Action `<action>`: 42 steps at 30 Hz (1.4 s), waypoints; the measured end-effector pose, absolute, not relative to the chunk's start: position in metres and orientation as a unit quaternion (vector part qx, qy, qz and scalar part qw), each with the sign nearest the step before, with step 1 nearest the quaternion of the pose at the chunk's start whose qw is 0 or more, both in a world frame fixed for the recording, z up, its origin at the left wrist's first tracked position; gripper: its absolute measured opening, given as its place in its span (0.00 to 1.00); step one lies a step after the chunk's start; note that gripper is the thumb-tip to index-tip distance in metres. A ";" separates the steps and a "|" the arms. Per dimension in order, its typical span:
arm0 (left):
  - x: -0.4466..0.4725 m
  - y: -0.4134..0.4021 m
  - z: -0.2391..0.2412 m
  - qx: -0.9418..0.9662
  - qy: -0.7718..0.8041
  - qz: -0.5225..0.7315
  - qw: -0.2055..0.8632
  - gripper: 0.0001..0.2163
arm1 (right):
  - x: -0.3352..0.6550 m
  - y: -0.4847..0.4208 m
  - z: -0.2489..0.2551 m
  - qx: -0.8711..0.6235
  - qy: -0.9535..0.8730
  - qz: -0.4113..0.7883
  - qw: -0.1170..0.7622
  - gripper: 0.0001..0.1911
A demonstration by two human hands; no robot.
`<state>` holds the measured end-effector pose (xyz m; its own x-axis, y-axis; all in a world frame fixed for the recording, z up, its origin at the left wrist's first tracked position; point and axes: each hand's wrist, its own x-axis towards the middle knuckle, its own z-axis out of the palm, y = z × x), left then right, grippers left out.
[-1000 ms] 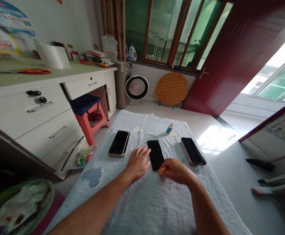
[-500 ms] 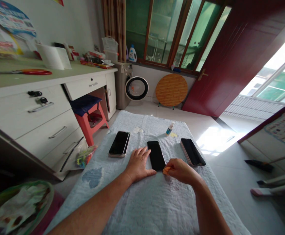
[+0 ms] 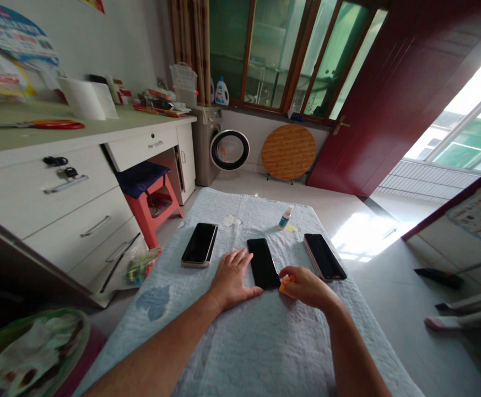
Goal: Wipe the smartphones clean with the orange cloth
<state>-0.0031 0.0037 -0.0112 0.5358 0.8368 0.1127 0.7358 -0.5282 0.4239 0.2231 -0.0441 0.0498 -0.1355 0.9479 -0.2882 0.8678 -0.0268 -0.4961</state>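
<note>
A black-screened smartphone [image 3: 262, 263] lies face up on the light blue cloth [image 3: 248, 342] in front of me. My left hand [image 3: 232, 280] rests along its left side, fingers stretched and thumb lying by the near edge. At the phone's lower right corner, my right hand [image 3: 304, 286] is closed around an orange cloth [image 3: 286, 286]. Stacked phones [image 3: 200, 243] lie farther left, dark screen on top. To the right is another stack of phones [image 3: 325, 256], also with a dark screen up. Beyond the middle phone stands a small spray bottle [image 3: 285, 217] with a white top.
On the left are a white desk with drawers [image 3: 79, 215], a red stool [image 3: 151, 207] and a bin [image 3: 85, 336] holding waste. Behind the covered table are a washing machine [image 3: 207, 146] with its door open and a round wooden board [image 3: 288, 151]. A red door [image 3: 360, 99] stands at the right.
My right hand with the orange cloth has shifted slightly to the right along the phone's lower corner. My left hand stays in place. The view has moved very slightly.
</note>
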 end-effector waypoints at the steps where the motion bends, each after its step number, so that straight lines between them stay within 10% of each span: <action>1: -0.003 0.004 -0.012 0.860 0.456 0.155 0.165 0.41 | 0.222 -0.044 0.050 -0.653 -0.695 0.294 0.067 0.19; 25: -0.004 0.006 -0.012 0.858 0.460 0.156 0.166 0.43 | 0.222 -0.045 0.044 -0.626 -0.700 0.326 0.110 0.18; 42: -0.004 0.006 -0.012 0.859 0.454 0.162 0.173 0.44 | 0.215 -0.042 0.026 -0.463 -0.546 0.621 0.319 0.20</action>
